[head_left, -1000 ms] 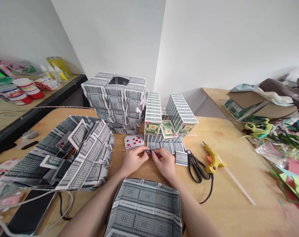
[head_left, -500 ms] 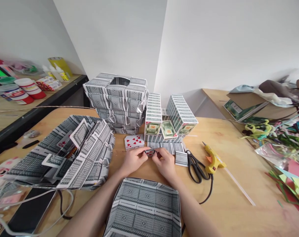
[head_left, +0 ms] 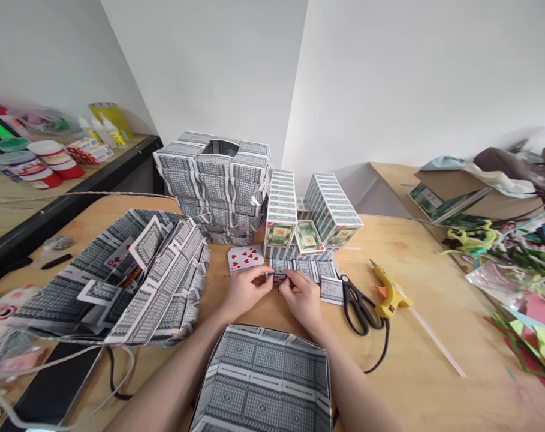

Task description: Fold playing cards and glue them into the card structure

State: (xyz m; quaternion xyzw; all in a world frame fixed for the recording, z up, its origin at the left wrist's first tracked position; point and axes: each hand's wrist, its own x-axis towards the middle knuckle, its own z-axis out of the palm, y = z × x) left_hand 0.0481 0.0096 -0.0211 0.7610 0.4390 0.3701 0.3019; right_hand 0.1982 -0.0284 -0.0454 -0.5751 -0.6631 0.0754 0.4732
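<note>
Between my left hand point(head_left: 249, 293) and my right hand point(head_left: 301, 295) is a small playing card point(head_left: 279, 278), its red-marked face partly showing. Fingertips of both hands pinch it at its two ends. A seven-of-hearts card point(head_left: 246, 258) lies face up just beyond my left hand. Grey-backed cards point(head_left: 306, 268) lie in a row past my right hand, with another grey-backed stack point(head_left: 331, 289) beside it. Under my forearms, nearest me, stands an open box made of cards point(head_left: 267, 378).
Scissors point(head_left: 360, 306) and a yellow glue gun point(head_left: 390, 292) with a glue stick lie to the right. Card boxes point(head_left: 280, 210) and a tall card-built box point(head_left: 216, 186) stand behind. A card-built basket point(head_left: 173, 282) sits left. Paper scraps point(head_left: 535, 324) lie far right.
My fingers have shifted slightly on the card, and its fold or edge now shows at a different angle. The other things stay where they were.
</note>
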